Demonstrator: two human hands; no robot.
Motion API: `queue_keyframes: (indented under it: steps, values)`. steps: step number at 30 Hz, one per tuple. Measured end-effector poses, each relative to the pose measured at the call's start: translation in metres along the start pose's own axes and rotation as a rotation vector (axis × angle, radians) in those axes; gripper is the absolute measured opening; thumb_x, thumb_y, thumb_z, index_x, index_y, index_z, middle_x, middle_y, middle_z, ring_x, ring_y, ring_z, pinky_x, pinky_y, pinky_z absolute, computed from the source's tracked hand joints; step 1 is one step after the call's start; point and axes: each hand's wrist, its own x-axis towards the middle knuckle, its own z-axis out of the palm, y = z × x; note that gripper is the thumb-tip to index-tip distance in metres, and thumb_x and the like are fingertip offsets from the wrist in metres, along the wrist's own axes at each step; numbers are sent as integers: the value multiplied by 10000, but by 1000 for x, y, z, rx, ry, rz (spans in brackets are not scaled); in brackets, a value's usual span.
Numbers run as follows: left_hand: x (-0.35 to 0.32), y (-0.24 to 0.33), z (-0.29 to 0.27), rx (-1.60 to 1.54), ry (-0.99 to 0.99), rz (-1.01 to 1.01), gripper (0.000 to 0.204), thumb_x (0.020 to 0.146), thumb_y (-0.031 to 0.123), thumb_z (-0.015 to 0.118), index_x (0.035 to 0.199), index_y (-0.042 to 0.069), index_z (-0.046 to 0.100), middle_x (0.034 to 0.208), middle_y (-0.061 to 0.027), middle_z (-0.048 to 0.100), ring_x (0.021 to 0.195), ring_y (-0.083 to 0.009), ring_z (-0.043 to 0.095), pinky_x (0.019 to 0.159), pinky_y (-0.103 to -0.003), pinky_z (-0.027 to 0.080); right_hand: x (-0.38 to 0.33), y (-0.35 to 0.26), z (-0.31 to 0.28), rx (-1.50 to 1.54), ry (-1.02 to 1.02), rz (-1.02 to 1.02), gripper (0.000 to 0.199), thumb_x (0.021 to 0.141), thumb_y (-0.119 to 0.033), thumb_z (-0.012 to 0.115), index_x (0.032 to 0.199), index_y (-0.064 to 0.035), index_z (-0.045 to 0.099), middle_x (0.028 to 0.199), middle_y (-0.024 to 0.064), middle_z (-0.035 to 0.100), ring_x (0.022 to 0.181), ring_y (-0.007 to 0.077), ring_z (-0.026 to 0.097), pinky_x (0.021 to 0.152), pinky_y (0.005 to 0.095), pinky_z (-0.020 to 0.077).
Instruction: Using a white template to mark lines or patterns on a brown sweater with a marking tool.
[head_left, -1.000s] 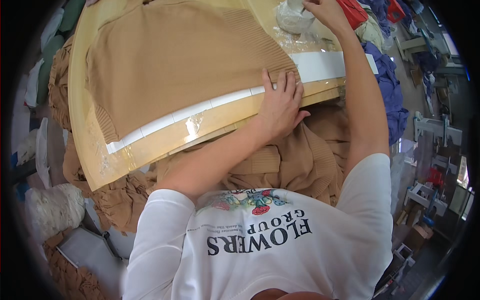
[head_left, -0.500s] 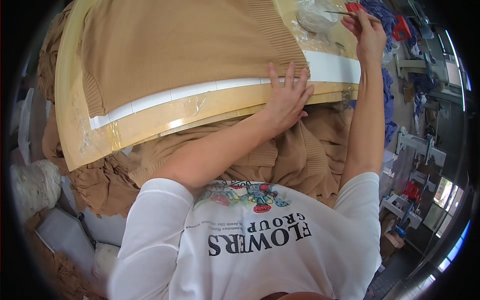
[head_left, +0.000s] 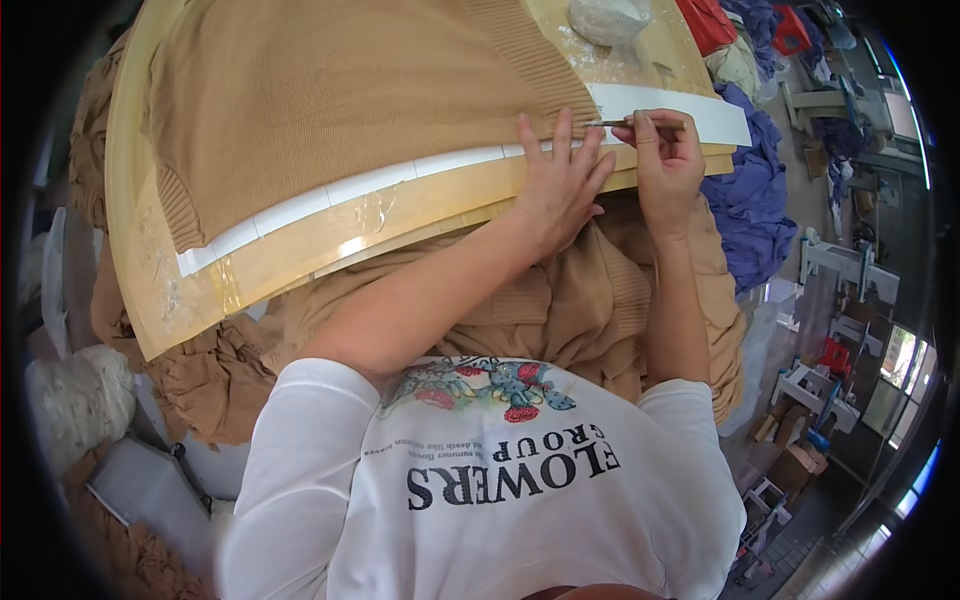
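Observation:
A tan knitted piece [head_left: 340,110] with ribbed edges lies flat over a yellowish board [head_left: 385,212]. A white strip [head_left: 330,192] with dark cross lines shows along its near edge. My left hand [head_left: 560,190] rests with fingers spread on the near right corner of the knit. Just right of it, my right hand [head_left: 668,165] pinches a thin brush-like stick [head_left: 610,123] with a brown handle. Its tip is at the ribbed edge; whether it touches the yarn I cannot tell.
A whitish bowl [head_left: 608,20] stands on the board at the far right, with white specks around it. Tan knitwear [head_left: 520,300] is heaped between the board and me. Purple fabric [head_left: 750,190] hangs at the right, and a red object [head_left: 706,25] sits beyond the bowl.
My right hand has come from beside the bowl down and left to the knit's ribbed corner, carrying the brush-like stick. My left hand still lies on the knit.

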Motion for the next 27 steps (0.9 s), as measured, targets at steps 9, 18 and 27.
queue_keyframes:
  steps: [9, 18, 27]
  values:
    - [0, -2, 2, 3, 12, 15, 608, 766, 460, 582, 1275, 157, 447, 1367, -125, 330, 1265, -441, 234, 880, -761, 160, -6, -22, 28, 14, -18, -87, 89, 839, 4, 585, 894, 28, 520, 795, 61, 600, 727, 110, 622, 627, 206, 495]
    - [10, 9, 35, 3111, -411, 564, 400, 936, 389, 401, 1161, 67, 475, 1023, -119, 586, 916, -207, 577, 761, -343, 493, -9, -25, 70, -19, -225, -50, 96, 823, -7, 603, 891, 28, 545, 776, 75, 629, 701, 109, 627, 621, 215, 510]
    - [13, 17, 84, 4186, -2065, 31, 540, 766, 370, 524, 1219, 81, 477, 1362, -185, 350, 1249, -493, 281, 965, -622, 267, -16, -34, 129, -184, -487, -33, 71, 832, 9, 598, 889, 26, 559, 809, 71, 619, 744, 119, 631, 679, 198, 499]
